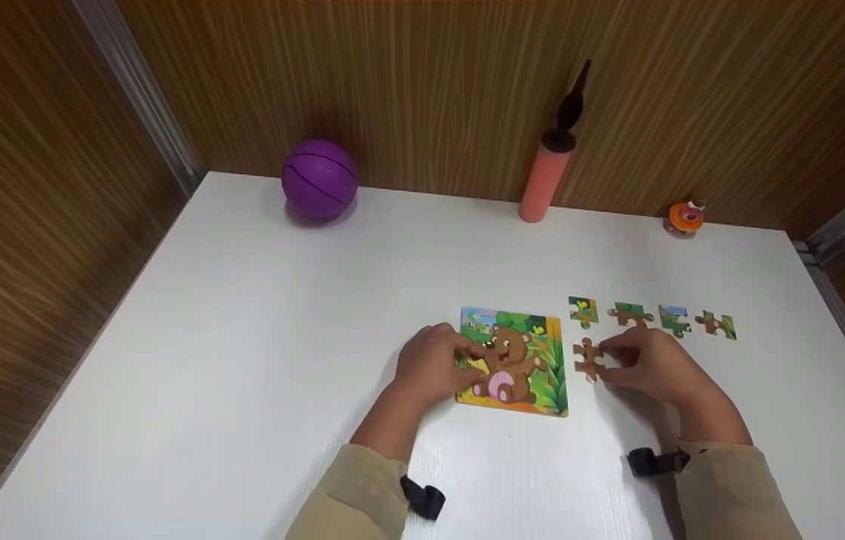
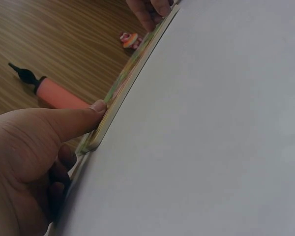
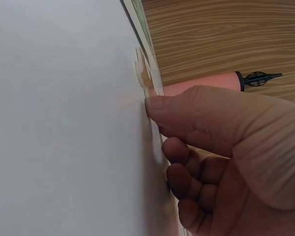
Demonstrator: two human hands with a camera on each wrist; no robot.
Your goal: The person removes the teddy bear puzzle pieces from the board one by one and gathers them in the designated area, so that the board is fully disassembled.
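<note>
A square jigsaw puzzle (image 1: 516,360) with a brown bear picture lies flat on the white table. My left hand (image 1: 433,364) is at its left side, thumb and forefinger over the board. In the left wrist view the left thumb (image 2: 88,117) rests at the board's edge, other fingers curled behind. To the right of the board, my right hand (image 1: 651,364) pinches a brown puzzle piece (image 1: 587,361) between thumb and forefinger, close over the table. The right wrist view shows that piece (image 3: 143,73) nearly edge-on at the thumb tip.
Several loose pieces, one a green and yellow puzzle piece (image 1: 583,311), lie in a row beyond the right hand. Along the wooden back wall stand a purple ball (image 1: 319,180), a pink hand pump (image 1: 544,184) with black nozzle, and a small orange-ringed figurine (image 1: 685,217).
</note>
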